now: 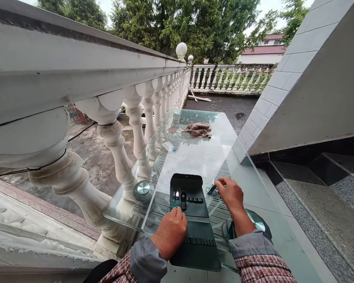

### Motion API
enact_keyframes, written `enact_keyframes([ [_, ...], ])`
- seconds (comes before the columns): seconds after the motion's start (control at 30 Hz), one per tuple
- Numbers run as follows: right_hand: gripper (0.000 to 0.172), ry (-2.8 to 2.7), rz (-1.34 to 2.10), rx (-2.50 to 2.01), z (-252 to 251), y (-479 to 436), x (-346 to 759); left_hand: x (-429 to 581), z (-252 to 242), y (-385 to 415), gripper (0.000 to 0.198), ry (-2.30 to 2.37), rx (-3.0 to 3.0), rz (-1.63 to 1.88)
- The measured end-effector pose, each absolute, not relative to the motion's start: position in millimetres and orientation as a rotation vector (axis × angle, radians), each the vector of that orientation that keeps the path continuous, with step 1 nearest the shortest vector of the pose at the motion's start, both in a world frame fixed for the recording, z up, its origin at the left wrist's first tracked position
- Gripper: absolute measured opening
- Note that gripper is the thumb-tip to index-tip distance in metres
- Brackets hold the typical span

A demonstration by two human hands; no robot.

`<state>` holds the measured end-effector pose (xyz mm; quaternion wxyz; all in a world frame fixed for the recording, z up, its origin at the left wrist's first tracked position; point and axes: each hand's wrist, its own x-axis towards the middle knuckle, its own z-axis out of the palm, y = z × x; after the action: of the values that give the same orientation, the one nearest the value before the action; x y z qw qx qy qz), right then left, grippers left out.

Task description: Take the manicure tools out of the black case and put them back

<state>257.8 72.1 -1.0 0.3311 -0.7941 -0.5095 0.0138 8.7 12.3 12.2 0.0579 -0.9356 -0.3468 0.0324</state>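
An unfolded dark manicure-style case [199,257] with a row of elastic loops lies on the glass table. Small green-handled tools [176,199] with silvery tips sit in its upper part, beside a black snap strap [183,199]. My left hand [171,230] is closed over the case, its fingertips pinching the lower end of one green handle. To the right of the case, my right hand [230,193] pinches a small green and silver tool [211,190] at the glass surface. The exact kind of these tools is too small to make out.
The glass tabletop [191,157] has round metal discs [143,188] on its supports. A crumpled brown cloth [198,130] lies toward the far end. A white balustrade [115,145] runs along the left, and stone steps [318,204] rise at the right.
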Motion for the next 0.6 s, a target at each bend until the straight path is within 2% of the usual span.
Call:
enact_keyframes([
  [0.17, 0.021, -1.799, -0.166, -1.804, -3.2, 59.2, 240.4, 7.6, 9.9, 11.4, 0.023, -1.039, -2.825, 0.085],
  [0.27, 0.017, -1.968, -0.190, -1.816, -5.9, 51.0, 235.8, 7.4, 7.3, 10.9, 0.024, -1.004, -2.805, 0.065],
  [0.47, 0.016, -1.941, -0.248, -1.921, -5.7, 43.1, 249.1, 5.5, 8.8, 11.2, 0.020, -0.915, -2.791, -0.058],
  [0.6, 0.015, -1.871, -0.249, -1.736, 5.0, 34.7, 236.6, -1.2, 24.7, 15.5, 0.011, -1.089, -2.825, -0.043],
])
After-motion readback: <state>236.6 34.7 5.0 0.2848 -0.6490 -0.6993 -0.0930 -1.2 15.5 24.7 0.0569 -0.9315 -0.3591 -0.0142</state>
